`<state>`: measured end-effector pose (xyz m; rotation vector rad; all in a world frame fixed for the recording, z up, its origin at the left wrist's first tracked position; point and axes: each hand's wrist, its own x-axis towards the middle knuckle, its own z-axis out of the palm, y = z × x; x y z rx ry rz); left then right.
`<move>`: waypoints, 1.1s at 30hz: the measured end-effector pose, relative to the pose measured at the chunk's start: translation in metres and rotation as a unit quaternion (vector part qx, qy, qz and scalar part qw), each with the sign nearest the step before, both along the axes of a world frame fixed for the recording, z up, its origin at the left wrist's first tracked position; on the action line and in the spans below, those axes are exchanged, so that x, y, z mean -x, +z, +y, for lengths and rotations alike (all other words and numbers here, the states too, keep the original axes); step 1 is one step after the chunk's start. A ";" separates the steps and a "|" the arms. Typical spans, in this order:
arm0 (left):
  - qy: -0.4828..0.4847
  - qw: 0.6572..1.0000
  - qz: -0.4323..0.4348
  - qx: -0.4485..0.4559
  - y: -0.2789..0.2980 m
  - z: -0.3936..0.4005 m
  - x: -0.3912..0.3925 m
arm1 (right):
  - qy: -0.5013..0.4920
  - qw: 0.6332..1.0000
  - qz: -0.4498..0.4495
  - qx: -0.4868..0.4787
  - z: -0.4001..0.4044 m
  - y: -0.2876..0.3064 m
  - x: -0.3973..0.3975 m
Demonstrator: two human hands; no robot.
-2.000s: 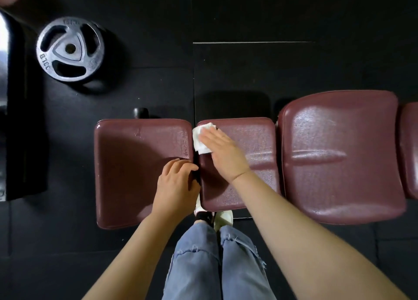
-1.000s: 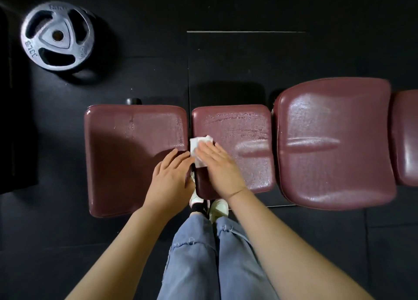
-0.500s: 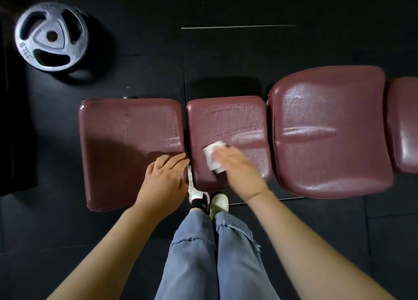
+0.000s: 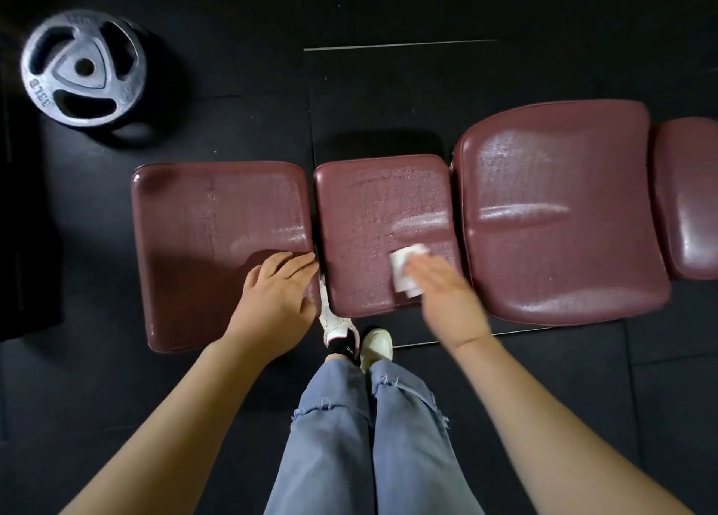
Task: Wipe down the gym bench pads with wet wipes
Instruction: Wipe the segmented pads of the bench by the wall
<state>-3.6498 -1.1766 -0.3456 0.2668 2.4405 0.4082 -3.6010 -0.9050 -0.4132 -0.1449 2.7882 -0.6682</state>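
A row of maroon bench pads runs across the floor. My right hand (image 4: 445, 299) lies flat with straight fingers on a white wet wipe (image 4: 404, 268), pressing it onto the near right part of the small middle pad (image 4: 373, 211). That pad shows wet streaks. My left hand (image 4: 277, 293) rests on the near right corner of the left pad (image 4: 209, 235), its fingers reaching the gap between the two pads. The large pad (image 4: 559, 211) to the right glistens, and a further pad (image 4: 691, 196) is cut off by the right edge.
A grey weight plate (image 4: 83, 68) lies on the black rubber floor at the far left. A dark object (image 4: 23, 242) stands along the left edge. My legs in blue jeans and white shoes (image 4: 375, 343) stand close against the bench's near side.
My right hand has slid the wipe from the middle pad's left edge toward its near right side. The left hand has stayed on the left pad's corner.
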 end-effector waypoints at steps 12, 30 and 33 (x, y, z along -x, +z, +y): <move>-0.006 1.000 -0.010 0.014 0.000 0.018 -0.033 | 0.151 0.988 0.011 0.022 -0.016 -0.003 -0.016; 0.006 1.000 -0.020 0.021 -0.004 0.036 -0.041 | -0.019 0.998 0.002 -0.057 0.059 -0.010 -0.063; 0.022 0.999 -0.024 0.025 -0.004 0.040 -0.040 | -0.201 0.979 0.025 -0.033 0.016 -0.014 -0.074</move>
